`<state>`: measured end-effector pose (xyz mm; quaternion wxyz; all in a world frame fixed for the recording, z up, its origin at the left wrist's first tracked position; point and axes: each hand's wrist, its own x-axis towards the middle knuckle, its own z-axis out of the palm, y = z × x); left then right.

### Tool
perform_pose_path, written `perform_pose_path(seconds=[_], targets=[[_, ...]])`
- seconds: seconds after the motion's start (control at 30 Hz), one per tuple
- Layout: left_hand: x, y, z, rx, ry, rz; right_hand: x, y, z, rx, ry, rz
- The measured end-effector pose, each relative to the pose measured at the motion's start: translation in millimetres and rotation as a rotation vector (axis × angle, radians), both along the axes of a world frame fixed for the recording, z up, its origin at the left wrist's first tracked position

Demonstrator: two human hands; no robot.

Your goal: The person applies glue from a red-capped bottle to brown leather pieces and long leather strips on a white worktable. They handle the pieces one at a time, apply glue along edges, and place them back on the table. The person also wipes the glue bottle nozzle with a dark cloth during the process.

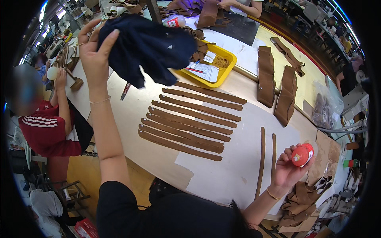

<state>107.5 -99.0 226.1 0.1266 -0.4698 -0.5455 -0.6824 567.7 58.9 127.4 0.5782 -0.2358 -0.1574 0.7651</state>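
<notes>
Raised at the upper left, my left hand point(94, 51) is closed on a crumpled navy cloth point(147, 43) that hangs over the table's far part. My right hand point(286, 171) grips a red squeeze bottle point(303, 154) with a white label at the right side, its nozzle tilted toward me. Between my hands, several narrow brown strips point(180, 145) lie roughly parallel on the table point(151, 166), small pale marks at their left ends. Two more thin brown strips point(260, 158) lie lengthwise just left of the bottle.
A yellow tray point(228, 75) with papers, a pen and rubber bands stands beyond the strips. Wide brown pieces point(266, 77) lie at the far right, and a brown pile point(297, 202) sits at the near right. One co-worker in red point(47, 133) works at the left.
</notes>
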Motion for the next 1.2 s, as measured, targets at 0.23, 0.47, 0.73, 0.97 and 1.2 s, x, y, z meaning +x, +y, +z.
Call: perform_pose_path(seconds=[0.23, 0.47, 0.73, 0.97, 1.2], targets=[[-46, 10, -28, 0.190, -0.360, -0.193, -1, -1, -2, -0.006, -0.013, 0.028], [-84, 43, -66, 0.022, -0.217, -0.026, 1, -10, 3, -0.056, -0.076, -0.085], [-132, 52, -186, -0.606, 0.241, 0.457, 8, -12, -3, -0.065, -0.089, -0.106], [-90, 42, -249, -0.965, 0.261, 0.393, 18, -13, -8, -0.046, -0.107, -0.108], [-88, 43, -229, -0.736, 0.307, 0.430, 41, -13, -23, -0.016, -0.116, -0.110]])
